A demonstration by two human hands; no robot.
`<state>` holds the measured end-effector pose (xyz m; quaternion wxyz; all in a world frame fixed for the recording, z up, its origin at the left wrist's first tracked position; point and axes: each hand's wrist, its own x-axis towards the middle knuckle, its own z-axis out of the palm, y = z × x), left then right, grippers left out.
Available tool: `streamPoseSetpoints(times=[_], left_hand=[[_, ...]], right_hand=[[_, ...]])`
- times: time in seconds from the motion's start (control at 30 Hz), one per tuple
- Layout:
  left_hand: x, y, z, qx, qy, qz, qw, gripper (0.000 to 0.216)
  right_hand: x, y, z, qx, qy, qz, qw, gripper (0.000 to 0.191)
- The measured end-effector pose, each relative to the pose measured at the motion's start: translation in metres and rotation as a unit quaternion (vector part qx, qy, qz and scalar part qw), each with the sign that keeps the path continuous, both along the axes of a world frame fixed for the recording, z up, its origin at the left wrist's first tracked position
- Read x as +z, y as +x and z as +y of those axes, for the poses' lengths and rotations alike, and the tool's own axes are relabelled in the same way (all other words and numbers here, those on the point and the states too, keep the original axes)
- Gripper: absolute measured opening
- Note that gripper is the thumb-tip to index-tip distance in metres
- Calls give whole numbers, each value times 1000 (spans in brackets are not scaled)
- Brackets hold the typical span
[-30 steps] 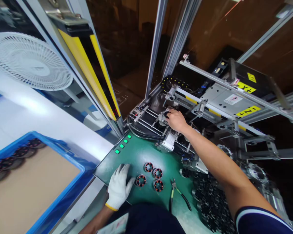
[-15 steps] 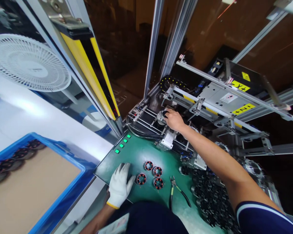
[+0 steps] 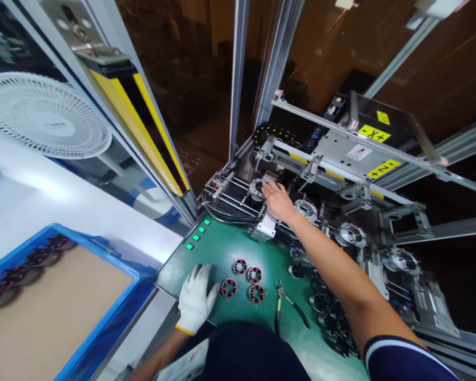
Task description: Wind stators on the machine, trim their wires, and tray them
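Observation:
My left hand [image 3: 195, 299], in a white glove, lies flat and open on the green mat [image 3: 222, 254], just left of several small wound stator rings [image 3: 241, 278]. My bare right hand [image 3: 275, 197] reaches into the machine, its fingers stretched out over a round metal fixture [image 3: 257, 189]. I see nothing held in that hand. More round fixtures [image 3: 307, 209] sit in a row to its right.
Pliers [image 3: 282, 307] lie on the mat beside a heap of black parts [image 3: 333, 323]. Green lit buttons [image 3: 196, 237] line the mat's left edge. A blue tray [image 3: 63, 296] with stators and cardboard stands at left, a white fan [image 3: 43, 116] behind. Yellow light curtain [image 3: 143, 127] and gantry [image 3: 353, 153] frame the machine.
My right hand has opened out from a curled grip over the fixture to stretched fingers. The view has shifted slightly. My left hand stays put.

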<state>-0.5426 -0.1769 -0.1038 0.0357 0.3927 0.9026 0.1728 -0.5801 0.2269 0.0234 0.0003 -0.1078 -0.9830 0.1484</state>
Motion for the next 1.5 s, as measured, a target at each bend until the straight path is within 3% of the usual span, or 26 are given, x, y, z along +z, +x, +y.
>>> streamPoseSetpoints(times=[0.13,0.3,0.37,0.43,0.53,0.67,0.87,1.0,1.13,1.27,1.37,1.5], left_hand=[[3,-3,3,-5,-3,-5,1000,49],[6,-9,3,-23,-17,-17,999,48],[7,-12,4,-33,-19,-25,999,49],[8,-17,7,-44,-17,-39,998,49],[8,-27,15,-52,-6,-62,997,47],[6,-38,23,-38,2,-81,996,50],[9,-37,18,-45,-8,-84,995,51],[10,-31,11,-66,-21,-73,995,50],[8,-26,5,-71,-35,-64,995,47],[3,-20,2,-61,-31,-41,997,47],[-1,-18,0,-62,-18,-17,998,46],[-6,-18,-1,-66,-5,9,998,45]], right_hand=[[-10,46,-47,-35,-41,80,995,55],[-42,190,-166,-113,-101,148,977,54],[-51,249,-199,-162,-108,158,968,52],[-57,300,-210,-226,-102,156,956,47],[-62,364,-194,-328,-79,140,931,36],[-67,411,-166,-419,-71,116,898,24],[-74,405,-158,-458,-152,94,871,21],[-65,393,-156,-480,-222,126,839,12],[-41,375,-160,-479,-335,178,792,30],[-12,335,-152,-411,-469,203,755,54],[3,288,-117,-341,-506,207,764,55],[13,213,-30,-276,-438,216,828,47]])
